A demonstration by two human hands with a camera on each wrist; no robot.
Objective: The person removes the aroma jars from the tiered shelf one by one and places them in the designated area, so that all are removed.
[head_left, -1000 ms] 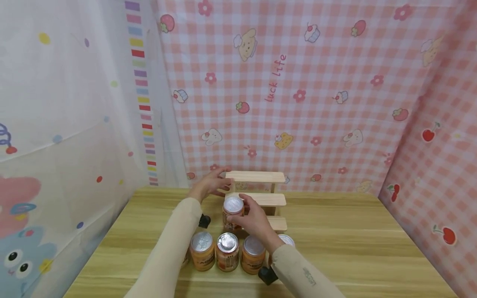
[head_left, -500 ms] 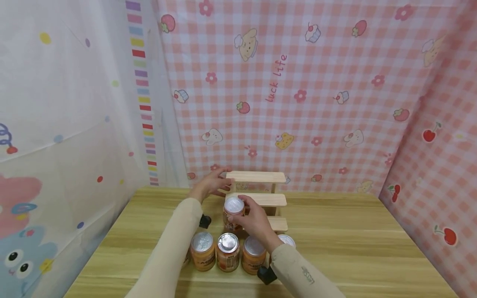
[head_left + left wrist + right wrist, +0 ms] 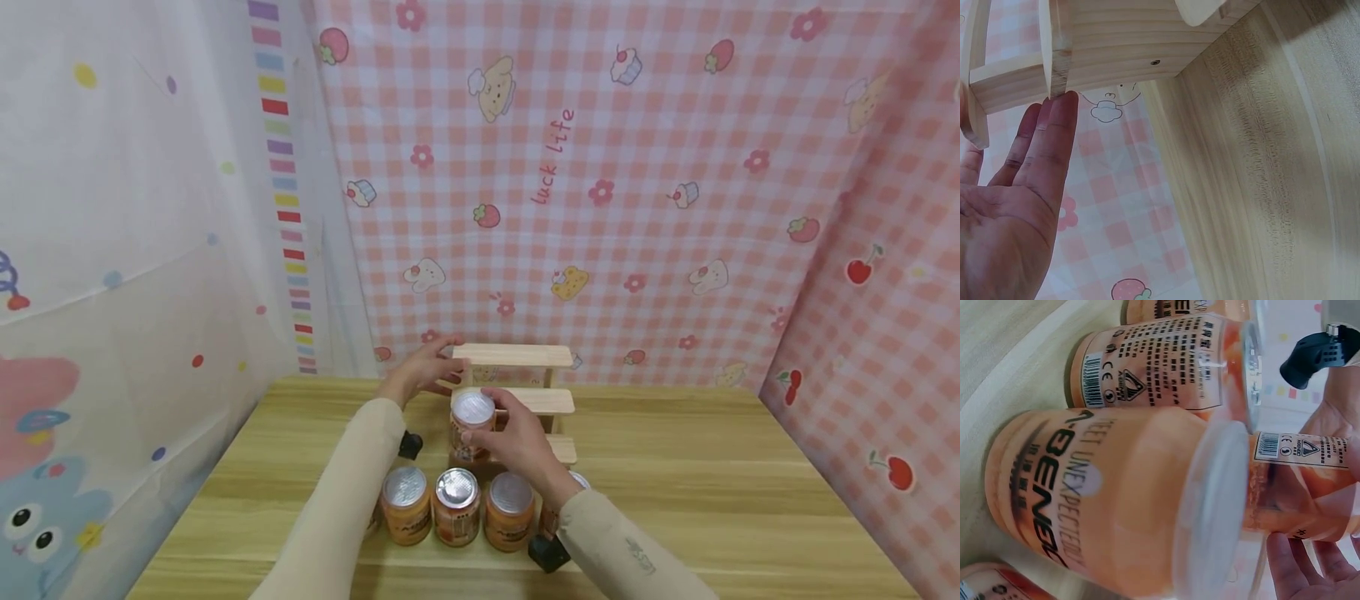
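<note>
My right hand (image 3: 517,437) grips a can (image 3: 471,429) with a silver lid and an orange label, thumb on its near side. The can stands upright at the left end of the lowest tier of a small three-tier wooden shelf (image 3: 558,451). Whether its base touches that tier is hidden. In the right wrist view, fingers (image 3: 1291,562) lie along the held can (image 3: 1310,487). My left hand (image 3: 426,371) is at the shelf's left side. Seen from the left wrist, straight fingertips (image 3: 1066,109) touch an edge of the wooden shelf (image 3: 1116,44).
A row of similar cans (image 3: 457,508) stands on the wooden table (image 3: 675,500) in front of the shelf, partly hidden by both sleeves. Black wrist cameras (image 3: 549,552) sit by the forearms. A pink checked cloth (image 3: 637,167) hangs behind.
The can in my right hand has shifted slightly up and to the right, and the right forearm has moved a little to the right with it. My left hand stays at the shelf.
</note>
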